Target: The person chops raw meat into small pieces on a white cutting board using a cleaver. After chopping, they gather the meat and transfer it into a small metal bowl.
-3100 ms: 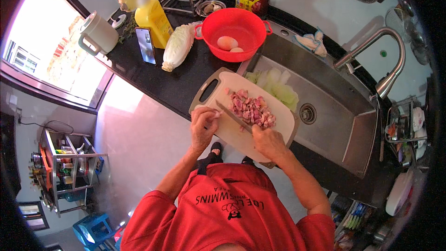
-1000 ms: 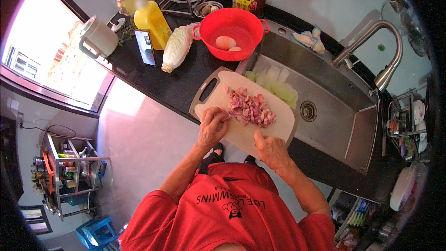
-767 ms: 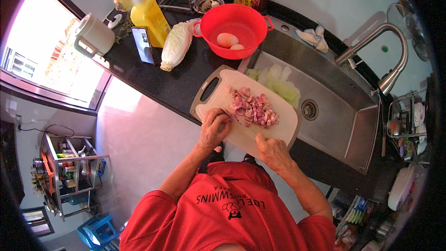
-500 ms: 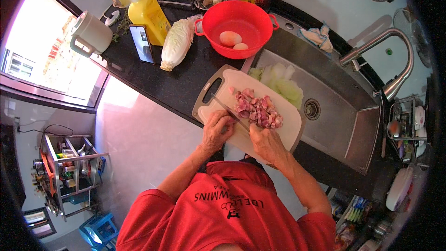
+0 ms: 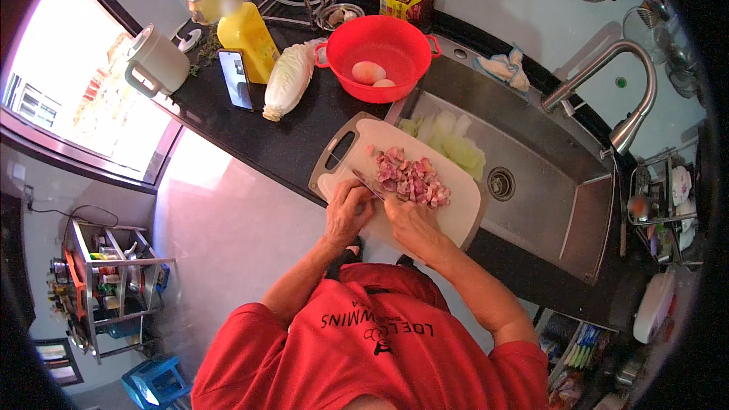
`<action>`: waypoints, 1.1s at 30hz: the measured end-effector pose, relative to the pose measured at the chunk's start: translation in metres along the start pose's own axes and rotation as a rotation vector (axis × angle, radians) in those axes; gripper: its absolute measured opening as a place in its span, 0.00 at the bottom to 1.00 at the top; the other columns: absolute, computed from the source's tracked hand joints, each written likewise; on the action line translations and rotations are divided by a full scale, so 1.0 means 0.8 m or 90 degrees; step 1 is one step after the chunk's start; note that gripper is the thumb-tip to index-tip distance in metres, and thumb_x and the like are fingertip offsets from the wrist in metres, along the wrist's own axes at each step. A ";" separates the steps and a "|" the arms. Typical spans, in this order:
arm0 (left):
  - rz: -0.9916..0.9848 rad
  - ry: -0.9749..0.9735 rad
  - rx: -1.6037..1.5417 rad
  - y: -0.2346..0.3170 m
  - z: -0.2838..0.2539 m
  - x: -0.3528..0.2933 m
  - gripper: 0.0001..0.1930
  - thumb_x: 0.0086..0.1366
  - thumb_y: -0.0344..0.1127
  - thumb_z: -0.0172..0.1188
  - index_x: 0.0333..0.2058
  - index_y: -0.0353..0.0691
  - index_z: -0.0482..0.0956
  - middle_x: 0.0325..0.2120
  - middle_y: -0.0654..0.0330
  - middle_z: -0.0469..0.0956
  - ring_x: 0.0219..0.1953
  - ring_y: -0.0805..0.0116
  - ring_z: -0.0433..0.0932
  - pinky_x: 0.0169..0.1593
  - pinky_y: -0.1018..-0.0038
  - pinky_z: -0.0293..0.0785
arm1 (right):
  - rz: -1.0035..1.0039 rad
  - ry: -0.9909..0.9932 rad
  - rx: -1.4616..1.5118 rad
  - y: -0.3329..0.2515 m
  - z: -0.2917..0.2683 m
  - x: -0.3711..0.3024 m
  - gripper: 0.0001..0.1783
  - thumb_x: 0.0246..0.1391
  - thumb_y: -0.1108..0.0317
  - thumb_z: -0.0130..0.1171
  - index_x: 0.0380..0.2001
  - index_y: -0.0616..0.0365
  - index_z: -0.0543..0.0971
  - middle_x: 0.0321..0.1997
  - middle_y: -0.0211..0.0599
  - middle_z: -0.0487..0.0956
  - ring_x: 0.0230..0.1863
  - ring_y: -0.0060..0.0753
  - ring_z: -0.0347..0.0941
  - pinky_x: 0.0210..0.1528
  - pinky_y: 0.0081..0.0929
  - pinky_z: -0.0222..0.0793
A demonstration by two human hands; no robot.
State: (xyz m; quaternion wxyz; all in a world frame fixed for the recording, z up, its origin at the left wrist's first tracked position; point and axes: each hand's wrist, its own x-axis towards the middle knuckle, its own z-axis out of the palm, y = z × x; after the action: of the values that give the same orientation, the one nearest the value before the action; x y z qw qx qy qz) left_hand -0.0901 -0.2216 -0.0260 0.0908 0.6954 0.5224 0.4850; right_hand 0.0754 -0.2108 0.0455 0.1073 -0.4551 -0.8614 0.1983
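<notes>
A cutting board [image 5: 463, 212] with a beige face and grey-brown rim lies at the counter edge, partly over the sink. Chopped raw pink-red meat [image 5: 414, 176] is heaped on its middle. My right hand [image 5: 410, 220] is closed round a knife, its handle hidden in my grip. The knife's blade [image 5: 367, 183] points up and left, low along the near side of the heap. Right beside the blade, my left hand [image 5: 348, 211] presses down on the board with curled fingers. Whatever lies under those fingertips is hidden.
Pale green leaves [image 5: 448, 140] lie in the steel sink [image 5: 531, 212], under a curved faucet [image 5: 638, 99]. Behind the board stand a red basin [image 5: 387, 45] holding eggs, a napa cabbage [image 5: 290, 82], a propped phone [image 5: 235, 80], a yellow jug [image 5: 249, 38] and a pale pitcher [image 5: 159, 61].
The knife blade has drawn back toward me and shows less of its length. My right hand has shifted left, closer to my left hand. The whole view has shifted slightly.
</notes>
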 end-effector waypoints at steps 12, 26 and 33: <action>-0.032 0.023 -0.049 -0.004 0.000 0.007 0.13 0.50 0.25 0.67 0.34 0.38 0.75 0.37 0.56 0.73 0.38 0.61 0.74 0.40 0.69 0.72 | 0.090 0.008 0.108 0.062 0.000 -0.054 0.08 0.55 0.67 0.49 0.32 0.61 0.66 0.21 0.56 0.75 0.27 0.63 0.74 0.28 0.54 0.68; 0.033 -0.005 0.045 -0.004 -0.008 0.002 0.15 0.45 0.21 0.62 0.35 0.39 0.76 0.39 0.56 0.73 0.43 0.53 0.72 0.47 0.63 0.71 | 0.023 -0.018 -0.014 0.032 -0.016 -0.059 0.05 0.51 0.73 0.50 0.28 0.59 0.65 0.14 0.50 0.73 0.20 0.57 0.74 0.22 0.50 0.68; 0.009 -0.033 0.020 -0.012 -0.009 0.004 0.15 0.44 0.23 0.63 0.35 0.40 0.76 0.40 0.56 0.74 0.43 0.53 0.72 0.46 0.65 0.71 | 0.003 -0.019 0.024 0.030 -0.010 -0.036 0.04 0.52 0.74 0.48 0.28 0.60 0.65 0.12 0.51 0.71 0.19 0.57 0.73 0.21 0.49 0.68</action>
State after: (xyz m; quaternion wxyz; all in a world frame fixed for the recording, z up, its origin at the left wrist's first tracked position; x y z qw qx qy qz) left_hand -0.1019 -0.2177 -0.0261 0.0902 0.7124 0.5226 0.4596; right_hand 0.1123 -0.2206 0.0419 0.1028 -0.4523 -0.8577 0.2218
